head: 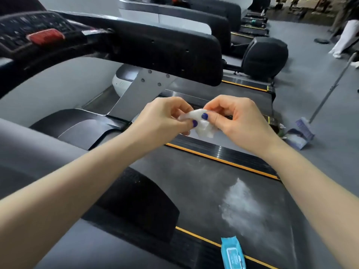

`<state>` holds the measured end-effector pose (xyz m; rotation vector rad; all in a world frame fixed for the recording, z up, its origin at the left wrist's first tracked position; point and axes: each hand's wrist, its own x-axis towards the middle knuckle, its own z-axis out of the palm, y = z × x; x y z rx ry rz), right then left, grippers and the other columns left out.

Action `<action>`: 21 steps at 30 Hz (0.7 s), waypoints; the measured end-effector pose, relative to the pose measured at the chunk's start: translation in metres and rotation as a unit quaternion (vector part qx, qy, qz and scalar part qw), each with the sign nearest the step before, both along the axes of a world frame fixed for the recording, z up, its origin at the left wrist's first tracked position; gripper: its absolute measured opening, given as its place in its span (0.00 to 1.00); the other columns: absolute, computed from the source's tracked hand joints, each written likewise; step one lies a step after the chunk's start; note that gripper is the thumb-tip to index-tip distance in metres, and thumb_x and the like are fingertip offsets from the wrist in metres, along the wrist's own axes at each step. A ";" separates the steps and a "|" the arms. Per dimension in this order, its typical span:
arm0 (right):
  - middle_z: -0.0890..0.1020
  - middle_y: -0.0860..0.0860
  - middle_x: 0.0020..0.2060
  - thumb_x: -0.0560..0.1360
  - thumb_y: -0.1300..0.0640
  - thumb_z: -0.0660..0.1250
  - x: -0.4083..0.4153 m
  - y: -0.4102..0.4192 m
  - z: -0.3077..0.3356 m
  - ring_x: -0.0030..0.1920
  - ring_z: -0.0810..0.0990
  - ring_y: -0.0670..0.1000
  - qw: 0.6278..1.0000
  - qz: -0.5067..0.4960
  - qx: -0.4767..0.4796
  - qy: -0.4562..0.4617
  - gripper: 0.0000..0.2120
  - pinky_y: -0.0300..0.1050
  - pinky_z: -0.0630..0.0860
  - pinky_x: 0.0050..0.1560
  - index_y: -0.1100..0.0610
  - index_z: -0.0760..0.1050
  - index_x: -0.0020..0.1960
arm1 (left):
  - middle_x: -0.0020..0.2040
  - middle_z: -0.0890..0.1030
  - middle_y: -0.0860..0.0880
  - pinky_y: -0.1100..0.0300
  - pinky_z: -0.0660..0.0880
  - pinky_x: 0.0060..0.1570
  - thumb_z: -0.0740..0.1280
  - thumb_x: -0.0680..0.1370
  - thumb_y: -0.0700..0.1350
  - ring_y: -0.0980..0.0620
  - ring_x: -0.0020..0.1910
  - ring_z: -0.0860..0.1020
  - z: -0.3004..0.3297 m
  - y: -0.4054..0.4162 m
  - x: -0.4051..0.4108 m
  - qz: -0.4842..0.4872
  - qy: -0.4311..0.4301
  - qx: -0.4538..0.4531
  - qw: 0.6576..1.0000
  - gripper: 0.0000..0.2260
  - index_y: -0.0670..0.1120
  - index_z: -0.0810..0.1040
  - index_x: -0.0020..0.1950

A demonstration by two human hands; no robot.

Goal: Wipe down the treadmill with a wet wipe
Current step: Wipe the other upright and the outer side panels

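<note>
A crumpled white wet wipe [204, 127] hangs between both hands above the treadmill. My left hand [165, 117] pinches its left edge and my right hand [235, 117] pinches its right edge. Below lies the dark treadmill belt [194, 183] with a white powdery smear [240, 202] on it. A blue pack of wet wipes [233, 253] lies on the side rail at the bottom edge. The treadmill's console [37, 33] with a red stop button [45, 36] sits at upper left, and a black handrail [167, 49] crosses in front of me.
More treadmills [194, 14] stand in a row beyond. A broom and dustpan [303, 131] rest on the grey floor at right. A person's legs in white trousers [345, 37] show at upper right.
</note>
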<state>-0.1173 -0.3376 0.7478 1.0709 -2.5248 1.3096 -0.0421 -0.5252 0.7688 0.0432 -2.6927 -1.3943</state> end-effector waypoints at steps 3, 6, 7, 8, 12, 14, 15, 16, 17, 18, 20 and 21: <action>0.83 0.44 0.37 0.79 0.57 0.71 0.012 -0.004 -0.001 0.37 0.80 0.45 1.000 -0.014 -0.003 -0.013 0.03 0.38 0.74 0.39 0.51 0.81 0.47 | 0.36 0.85 0.51 0.44 0.80 0.44 0.74 0.76 0.48 0.43 0.42 0.83 -0.001 -0.006 0.008 0.000 -0.002 0.031 1.000 0.03 0.54 0.83 0.42; 0.84 0.45 0.38 0.79 0.58 0.71 0.021 -0.003 0.000 0.40 0.82 0.47 0.999 -0.030 -0.007 -0.028 0.02 0.48 0.78 0.44 0.53 0.82 0.48 | 0.35 0.83 0.48 0.52 0.73 0.40 0.75 0.75 0.49 0.49 0.36 0.77 -0.003 -0.007 0.011 -0.010 -0.011 0.068 0.998 0.04 0.53 0.84 0.41; 0.85 0.46 0.38 0.79 0.58 0.70 0.024 -0.002 0.001 0.41 0.83 0.48 0.999 -0.032 -0.010 -0.032 0.03 0.51 0.79 0.46 0.53 0.82 0.48 | 0.34 0.81 0.51 0.56 0.71 0.38 0.74 0.75 0.49 0.52 0.35 0.75 -0.003 -0.007 0.011 -0.006 -0.012 0.071 0.997 0.04 0.53 0.83 0.41; 0.85 0.46 0.38 0.79 0.58 0.70 0.026 -0.001 0.002 0.41 0.83 0.49 0.999 -0.033 -0.011 -0.035 0.03 0.53 0.79 0.47 0.53 0.82 0.48 | 0.32 0.79 0.53 0.59 0.69 0.36 0.74 0.75 0.49 0.54 0.34 0.73 -0.001 -0.006 0.010 0.001 -0.015 0.074 0.997 0.05 0.53 0.82 0.40; 0.84 0.46 0.39 0.78 0.57 0.71 0.029 0.003 0.008 0.42 0.81 0.47 0.998 -0.050 -0.011 -0.043 0.03 0.45 0.77 0.46 0.54 0.82 0.46 | 0.35 0.82 0.50 0.57 0.80 0.44 0.73 0.76 0.40 0.54 0.36 0.81 0.006 -0.002 0.009 0.025 -0.035 0.134 0.990 0.05 0.47 0.79 0.43; 0.83 0.45 0.42 0.78 0.57 0.71 0.031 0.003 0.012 0.43 0.81 0.45 0.998 -0.054 -0.002 -0.042 0.03 0.40 0.75 0.47 0.53 0.81 0.45 | 0.38 0.84 0.45 0.47 0.83 0.52 0.71 0.77 0.36 0.49 0.38 0.85 0.008 0.001 0.014 0.028 -0.028 0.140 0.989 0.06 0.46 0.79 0.43; 0.83 0.44 0.42 0.78 0.57 0.71 0.032 0.002 0.013 0.44 0.81 0.44 0.998 -0.054 0.005 -0.041 0.02 0.39 0.75 0.47 0.53 0.81 0.46 | 0.39 0.84 0.45 0.44 0.83 0.52 0.71 0.77 0.36 0.47 0.40 0.85 0.008 0.002 0.018 0.031 -0.015 0.124 0.992 0.06 0.47 0.79 0.43; 0.83 0.44 0.42 0.78 0.57 0.71 0.034 0.000 0.014 0.44 0.81 0.44 0.998 -0.051 0.012 -0.044 0.02 0.41 0.76 0.48 0.52 0.81 0.46 | 0.38 0.84 0.47 0.43 0.83 0.50 0.70 0.77 0.36 0.47 0.40 0.85 0.007 0.002 0.022 0.034 -0.001 0.106 0.994 0.07 0.48 0.80 0.43; 0.83 0.44 0.41 0.78 0.57 0.71 0.035 -0.002 0.014 0.43 0.81 0.45 0.998 -0.044 0.019 -0.050 0.03 0.43 0.76 0.48 0.52 0.80 0.46 | 0.38 0.84 0.48 0.43 0.83 0.48 0.70 0.77 0.37 0.47 0.39 0.85 0.006 0.001 0.025 0.038 0.011 0.089 0.995 0.08 0.50 0.80 0.43; 0.83 0.44 0.39 0.78 0.57 0.71 0.037 -0.005 0.014 0.42 0.81 0.45 0.997 -0.035 0.027 -0.057 0.04 0.45 0.77 0.48 0.51 0.79 0.45 | 0.37 0.84 0.48 0.44 0.83 0.48 0.70 0.77 0.38 0.49 0.38 0.85 0.004 -0.001 0.029 0.044 0.018 0.076 0.996 0.09 0.51 0.81 0.43; 0.82 0.43 0.37 0.78 0.58 0.70 0.040 -0.009 0.013 0.39 0.80 0.45 0.997 -0.012 0.038 -0.071 0.06 0.49 0.77 0.47 0.50 0.78 0.44 | 0.37 0.84 0.48 0.46 0.83 0.47 0.69 0.78 0.40 0.52 0.35 0.84 0.000 -0.003 0.035 0.061 0.020 0.072 0.995 0.08 0.52 0.81 0.43; 0.82 0.44 0.37 0.78 0.58 0.70 0.043 -0.009 0.011 0.39 0.80 0.46 0.996 0.004 0.039 -0.080 0.06 0.50 0.77 0.47 0.50 0.78 0.44 | 0.36 0.84 0.49 0.48 0.83 0.45 0.69 0.78 0.40 0.52 0.34 0.84 -0.002 -0.003 0.038 0.073 0.017 0.085 0.994 0.06 0.51 0.81 0.45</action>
